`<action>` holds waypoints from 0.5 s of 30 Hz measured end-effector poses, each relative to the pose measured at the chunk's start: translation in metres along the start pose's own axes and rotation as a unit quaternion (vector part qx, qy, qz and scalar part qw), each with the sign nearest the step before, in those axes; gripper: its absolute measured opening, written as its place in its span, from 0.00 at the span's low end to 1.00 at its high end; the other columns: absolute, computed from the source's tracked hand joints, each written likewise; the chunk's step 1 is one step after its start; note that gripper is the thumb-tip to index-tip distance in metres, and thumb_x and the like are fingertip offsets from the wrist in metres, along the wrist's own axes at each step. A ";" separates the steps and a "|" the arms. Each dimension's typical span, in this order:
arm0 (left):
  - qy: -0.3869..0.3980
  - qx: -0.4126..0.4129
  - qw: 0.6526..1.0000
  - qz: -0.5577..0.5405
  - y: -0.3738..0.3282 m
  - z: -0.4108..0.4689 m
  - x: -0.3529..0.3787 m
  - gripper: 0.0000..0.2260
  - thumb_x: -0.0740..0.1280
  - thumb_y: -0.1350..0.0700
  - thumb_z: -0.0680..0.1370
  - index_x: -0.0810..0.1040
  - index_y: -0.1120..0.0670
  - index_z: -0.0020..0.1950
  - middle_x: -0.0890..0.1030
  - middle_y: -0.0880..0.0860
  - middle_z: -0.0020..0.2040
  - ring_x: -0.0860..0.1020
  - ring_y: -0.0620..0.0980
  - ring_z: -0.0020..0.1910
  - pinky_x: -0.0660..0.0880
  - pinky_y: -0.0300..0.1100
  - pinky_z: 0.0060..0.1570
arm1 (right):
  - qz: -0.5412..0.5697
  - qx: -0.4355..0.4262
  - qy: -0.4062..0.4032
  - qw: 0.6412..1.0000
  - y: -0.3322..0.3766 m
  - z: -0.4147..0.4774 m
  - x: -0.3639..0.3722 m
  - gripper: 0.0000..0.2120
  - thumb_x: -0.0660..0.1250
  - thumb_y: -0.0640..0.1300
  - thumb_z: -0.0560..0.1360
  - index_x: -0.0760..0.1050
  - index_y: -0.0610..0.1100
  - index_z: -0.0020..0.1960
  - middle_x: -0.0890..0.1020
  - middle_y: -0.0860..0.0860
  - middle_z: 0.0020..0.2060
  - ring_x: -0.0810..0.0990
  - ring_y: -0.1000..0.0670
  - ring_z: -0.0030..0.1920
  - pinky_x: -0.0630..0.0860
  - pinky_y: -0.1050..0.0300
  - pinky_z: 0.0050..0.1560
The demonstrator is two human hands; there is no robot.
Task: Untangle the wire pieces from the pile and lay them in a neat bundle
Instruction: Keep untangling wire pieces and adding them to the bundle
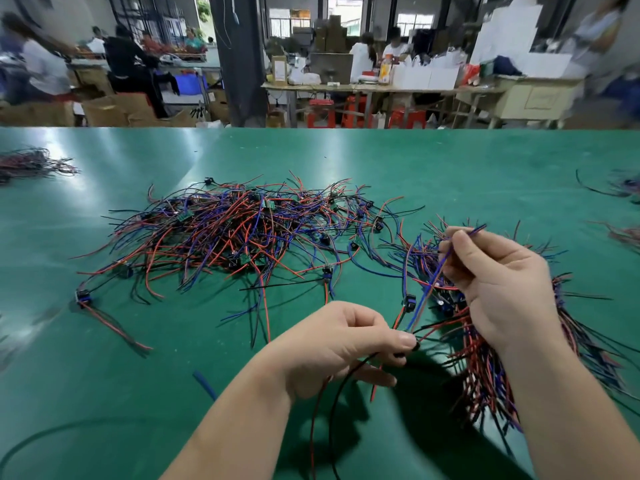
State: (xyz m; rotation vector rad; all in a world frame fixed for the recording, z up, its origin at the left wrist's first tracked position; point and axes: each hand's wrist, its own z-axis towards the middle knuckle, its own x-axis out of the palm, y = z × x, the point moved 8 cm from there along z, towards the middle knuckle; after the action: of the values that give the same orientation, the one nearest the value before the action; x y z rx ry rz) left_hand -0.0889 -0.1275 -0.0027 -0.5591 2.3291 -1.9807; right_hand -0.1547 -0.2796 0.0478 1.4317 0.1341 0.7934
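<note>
A tangled pile of red, blue and black wire pieces point(239, 233) with small black connectors lies on the green table point(450, 161), ahead and left of centre. My left hand point(339, 344) pinches the black connector end of one wire piece point(420, 308); red and black leads trail down from the fist. My right hand point(502, 285) is raised to the right of it and grips that piece's blue lead near its far tip, pulled taut between the hands. Under and behind my right forearm lies a sorted bundle of wire pieces point(485, 382).
Smaller wire heaps sit at the far left point(31, 164) and at the right edge point(623, 233). A loose blue scrap point(204, 384) lies near my left forearm. Beyond the table's far edge are workbenches, red stools, cardboard boxes and several people.
</note>
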 end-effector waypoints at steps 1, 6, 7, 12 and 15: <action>0.004 0.000 1.000 0.009 0.001 0.000 0.001 0.09 0.73 0.58 0.68 0.76 0.55 0.29 0.77 0.53 0.32 0.79 0.46 0.36 0.77 0.39 0.35 | 0.002 -0.014 0.004 1.000 0.001 -0.002 0.001 0.06 0.66 0.35 0.74 0.80 0.41 0.42 0.82 0.51 0.29 0.78 0.55 0.30 0.76 0.65 0.32; 0.041 -0.017 0.998 0.032 0.002 -0.004 0.004 0.05 0.73 0.60 0.71 0.82 0.54 0.35 0.82 0.52 0.34 0.78 0.44 0.28 0.76 0.35 0.31 | 0.006 -0.002 0.004 1.000 -0.002 -0.008 0.005 0.05 0.67 0.35 0.75 0.80 0.41 0.42 0.82 0.48 0.29 0.78 0.54 0.28 0.74 0.66 0.28; 0.041 -0.017 0.999 0.027 0.002 -0.004 0.004 0.04 0.72 0.62 0.72 0.82 0.53 0.39 0.83 0.52 0.36 0.77 0.44 0.28 0.75 0.34 0.30 | 0.010 0.007 -0.001 1.000 -0.003 -0.008 0.005 0.06 0.67 0.36 0.75 0.80 0.42 0.41 0.82 0.47 0.28 0.78 0.54 0.26 0.73 0.66 0.26; 0.091 -0.016 0.995 0.029 0.004 -0.008 0.011 0.15 0.69 0.63 0.74 0.77 0.55 0.61 0.83 0.51 0.38 0.80 0.45 0.33 0.76 0.34 0.35 | 0.010 0.054 -0.022 0.998 -0.008 -0.010 0.002 0.12 0.62 0.43 0.79 0.74 0.40 0.38 0.79 0.46 0.23 0.76 0.53 0.21 0.70 0.66 0.21; 0.184 -0.004 0.982 0.043 0.002 -0.017 0.023 0.15 0.63 0.62 0.78 0.79 0.49 0.61 0.82 0.49 0.41 0.80 0.48 0.40 0.78 0.39 0.47 | 0.028 0.066 -0.050 0.996 -0.010 -0.011 0.001 0.18 0.59 0.46 0.81 0.72 0.39 0.36 0.76 0.47 0.20 0.74 0.51 0.19 0.70 0.65 0.20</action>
State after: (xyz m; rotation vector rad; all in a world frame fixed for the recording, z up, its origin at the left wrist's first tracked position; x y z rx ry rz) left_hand -0.1153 -0.1179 0.0034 -0.0907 2.5075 -2.1903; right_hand -0.1560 -0.2695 0.0373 1.6023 0.0718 0.7683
